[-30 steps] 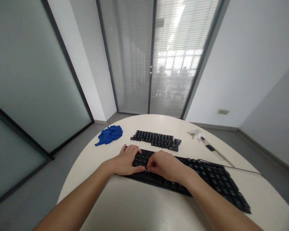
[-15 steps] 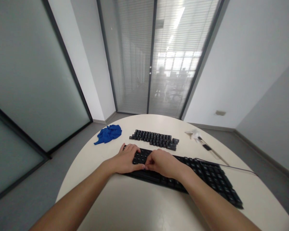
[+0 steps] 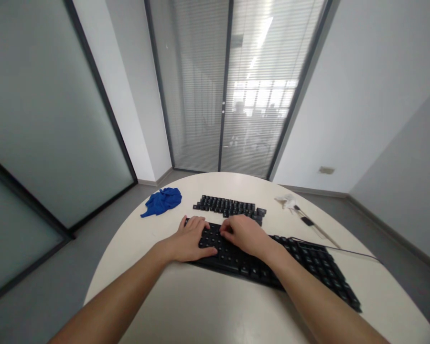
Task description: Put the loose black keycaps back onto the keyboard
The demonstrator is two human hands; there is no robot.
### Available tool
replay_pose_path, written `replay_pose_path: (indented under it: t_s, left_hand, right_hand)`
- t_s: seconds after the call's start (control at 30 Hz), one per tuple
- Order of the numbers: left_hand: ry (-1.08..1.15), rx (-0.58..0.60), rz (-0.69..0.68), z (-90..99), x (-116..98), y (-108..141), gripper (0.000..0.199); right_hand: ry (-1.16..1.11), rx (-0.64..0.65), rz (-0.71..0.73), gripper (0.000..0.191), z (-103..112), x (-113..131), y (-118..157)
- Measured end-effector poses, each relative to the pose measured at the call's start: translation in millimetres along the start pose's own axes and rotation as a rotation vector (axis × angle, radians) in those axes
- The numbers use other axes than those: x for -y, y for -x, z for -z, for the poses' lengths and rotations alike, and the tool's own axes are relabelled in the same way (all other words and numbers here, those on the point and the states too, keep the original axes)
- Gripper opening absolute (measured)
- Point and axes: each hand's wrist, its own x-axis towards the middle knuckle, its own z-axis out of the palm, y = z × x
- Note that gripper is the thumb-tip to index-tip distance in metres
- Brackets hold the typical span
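A black keyboard [image 3: 232, 260] lies at a slant on the table, its left part bare of keycaps with small posts showing. On its left end rests my left hand [image 3: 189, 239], fingers spread along the top and the thumb stretched over the lower rows. My right hand [image 3: 244, 234] is above the bare section, near the top rows, with thumb and fingertips pinched together. Whatever is between those fingertips is too hidden to make out. Behind the keyboard, loose black keycaps [image 3: 226, 204] are laid out in rows, partly covered by my right hand.
A crumpled blue cloth [image 3: 162, 201] lies at the table's back left. Toward the back right are a white crumpled tissue [image 3: 287, 200] and a thin stick-like tool [image 3: 308, 220] with a black part. A cable [image 3: 358, 253] trails off to the right. The round table [image 3: 208, 310] has a curved edge.
My right hand has moved up and slightly right, away from my left thumb, uncovering more of the bare posts. My left hand stays on the keyboard's left end.
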Motion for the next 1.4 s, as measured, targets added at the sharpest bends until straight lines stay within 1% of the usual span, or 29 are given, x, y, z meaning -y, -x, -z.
replay_pose_path:
  t_s: [0.07, 0.1, 0.17, 0.27, 0.4, 0.53, 0.67, 0.93, 1.1, 1.23, 1.33, 1.4]
  left_hand:
    - [0.002, -0.004, 0.001, 1.8, 0, 2, 0.058]
    - [0.003, -0.007, 0.003, 2.9, -1, 3, 0.058]
    - [0.004, -0.007, 0.010, 5.7, -3, 5, 0.057]
    - [0.004, 0.008, 0.017, 9.4, -4, 7, 0.056]
    - [0.004, 0.007, 0.018, 11.0, -3, 8, 0.056]
    - [0.000, -0.008, 0.002, 9.7, -1, 9, 0.056]
    - [-0.022, -0.023, -0.002, 7.3, 0, 9, 0.057]
    - [-0.026, -0.058, -0.025, 1.4, 6, 9, 0.060]
    - [-0.037, -0.054, -0.021, 1.3, 6, 10, 0.061]
    - [-0.037, -0.040, -0.012, 3.7, 3, 11, 0.060]
    - [-0.036, -0.035, -0.008, 3.6, 2, 11, 0.059]
    - [-0.035, -0.035, -0.010, 2.5, 3, 11, 0.060]
  right_hand:
    - [0.133, -0.178, 0.000, 0.020, -6, -9, -5]
    - [0.186, -0.225, 0.003, 0.021, -9, -13, -7]
    - [0.238, -0.274, 0.034, 0.022, -16, -21, -11]
    - [0.241, -0.319, 0.064, 0.026, -26, -30, -17]
    - [0.198, -0.320, 0.127, 0.026, -35, -38, -23]
    - [0.186, -0.287, 0.143, 0.022, -38, -40, -27]
    - [0.156, -0.265, 0.142, 0.020, -37, -39, -27]
    - [0.121, -0.291, 0.119, 0.013, -37, -35, -28]
    - [0.132, -0.284, 0.165, 0.019, -39, -35, -30]
    - [0.140, -0.256, 0.187, 0.017, -38, -32, -30]
    - [0.150, -0.282, 0.184, 0.018, -36, -29, -28]
    - [0.103, -0.299, 0.166, 0.020, -33, -28, -25]
